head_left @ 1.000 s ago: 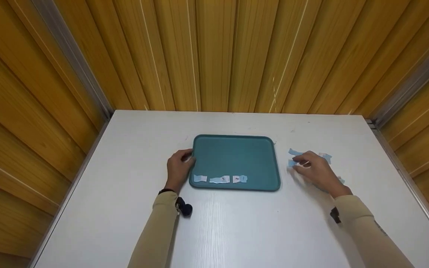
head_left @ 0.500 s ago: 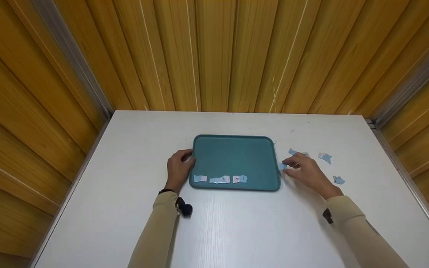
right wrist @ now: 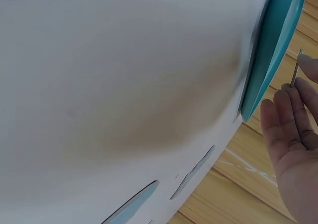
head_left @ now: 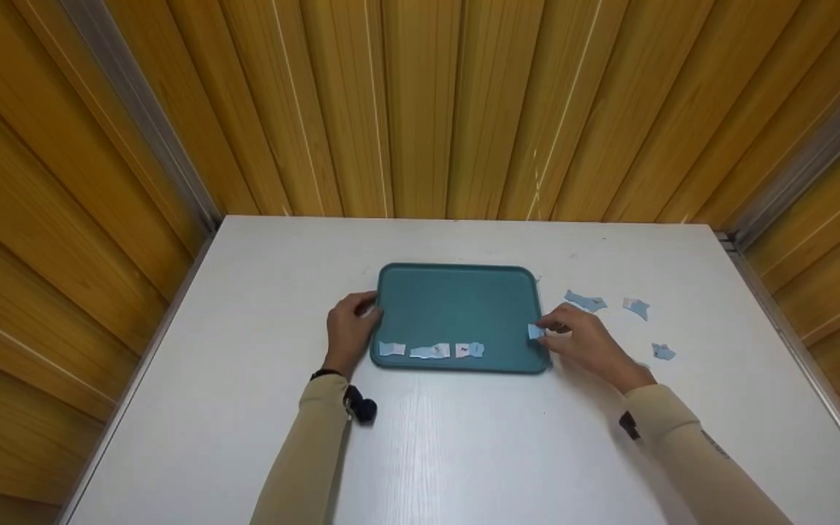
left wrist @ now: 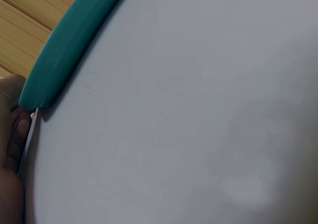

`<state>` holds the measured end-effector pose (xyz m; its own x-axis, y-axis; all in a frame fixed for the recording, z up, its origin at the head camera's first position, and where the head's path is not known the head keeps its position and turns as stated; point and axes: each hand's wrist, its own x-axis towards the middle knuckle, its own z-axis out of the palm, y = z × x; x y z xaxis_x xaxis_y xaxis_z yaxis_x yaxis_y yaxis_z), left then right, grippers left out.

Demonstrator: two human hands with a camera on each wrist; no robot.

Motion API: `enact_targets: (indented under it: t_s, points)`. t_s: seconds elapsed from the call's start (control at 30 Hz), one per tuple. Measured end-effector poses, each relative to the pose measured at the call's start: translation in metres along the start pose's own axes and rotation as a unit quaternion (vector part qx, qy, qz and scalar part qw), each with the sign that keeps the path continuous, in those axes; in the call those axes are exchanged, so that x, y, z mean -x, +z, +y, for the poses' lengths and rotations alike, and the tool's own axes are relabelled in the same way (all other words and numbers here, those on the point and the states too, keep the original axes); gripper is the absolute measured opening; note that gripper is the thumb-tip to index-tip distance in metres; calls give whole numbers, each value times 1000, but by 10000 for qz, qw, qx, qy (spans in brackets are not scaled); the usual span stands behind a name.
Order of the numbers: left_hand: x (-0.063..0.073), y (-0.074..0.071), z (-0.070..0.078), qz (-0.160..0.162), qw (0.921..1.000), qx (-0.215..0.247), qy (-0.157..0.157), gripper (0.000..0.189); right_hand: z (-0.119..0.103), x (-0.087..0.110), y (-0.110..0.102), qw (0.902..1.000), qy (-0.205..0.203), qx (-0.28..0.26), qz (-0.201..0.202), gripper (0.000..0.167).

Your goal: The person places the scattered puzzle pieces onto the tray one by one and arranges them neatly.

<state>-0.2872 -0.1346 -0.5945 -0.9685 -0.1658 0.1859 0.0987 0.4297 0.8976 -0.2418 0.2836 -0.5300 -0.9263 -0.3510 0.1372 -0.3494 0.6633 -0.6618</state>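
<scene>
A green tray (head_left: 456,302) lies on the white table. My left hand (head_left: 349,328) grips the tray's left rim, with thumb and fingers at the edge. Between thumb and fingers my right hand (head_left: 585,343) pinches a light blue torn-edged piece (head_left: 534,332) just over the tray's right rim. Seen edge-on in the right wrist view, this piece (right wrist: 296,69) is thin and flat. Along the tray's near side lie a blue-and-white piece (head_left: 391,350), a longer piece (head_left: 431,351) and a third piece (head_left: 469,351) with a small dark mark, in a row with gaps.
Right of the tray, a long blue piece (head_left: 585,300), a blue-and-white piece (head_left: 636,308) and a small piece (head_left: 662,352) lie on the table (head_left: 464,445). Another, near the right wrist, is mostly hidden. Wood-patterned panels (head_left: 420,109) stand behind and at both sides.
My right hand has carried the light blue piece leftward from the table to over the tray's right rim, uncovering loose pieces. The left hand stays at the tray's rim.
</scene>
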Motion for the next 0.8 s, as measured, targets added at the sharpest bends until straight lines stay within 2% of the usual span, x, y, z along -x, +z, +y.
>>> enact_targets:
  t_s: [0.8]
  points:
    - [0, -1, -1, -34, 10000, -34, 7, 32, -18, -2, 29, 9986, 64, 120, -513, 26]
